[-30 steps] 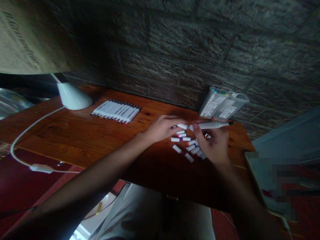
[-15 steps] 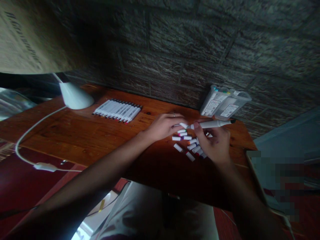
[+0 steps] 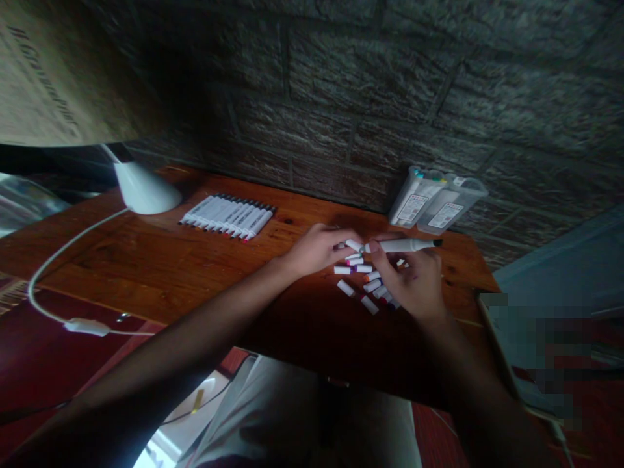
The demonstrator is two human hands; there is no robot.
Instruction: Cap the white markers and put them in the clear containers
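Right hand (image 3: 414,276), right of centre, has fingers closed around a white marker (image 3: 402,245), held near level with the dark end toward the right of the frame. Left hand (image 3: 329,247), mid-frame, fingers bent in, pinching what looks like a white cap (image 3: 353,246) at the marker's near end; cap and marker meet or nearly so, can't tell if joined (blur plus fingers in the way). Loose caps (image 3: 345,288) lie scattered on the desk (image 3: 160,260) below and between the hands, white with pink, purple, orange and blue ends, some partly hidden by the right hand. Row of markers (image 3: 227,216) sits left of centre, laid side by side, dark ends toward the wall (image 3: 341,130), near ends dark or reddish; too small to say whether those are bare nibs. Clear case (image 3: 409,201) at upper right, against the wall, seems to hold more pale pens with coloured ends; second case (image 3: 448,208) just beside it, contents unclear. Progress guess: partway, a neat row laid out, one marker in hand, a good many caps lying off their pens.
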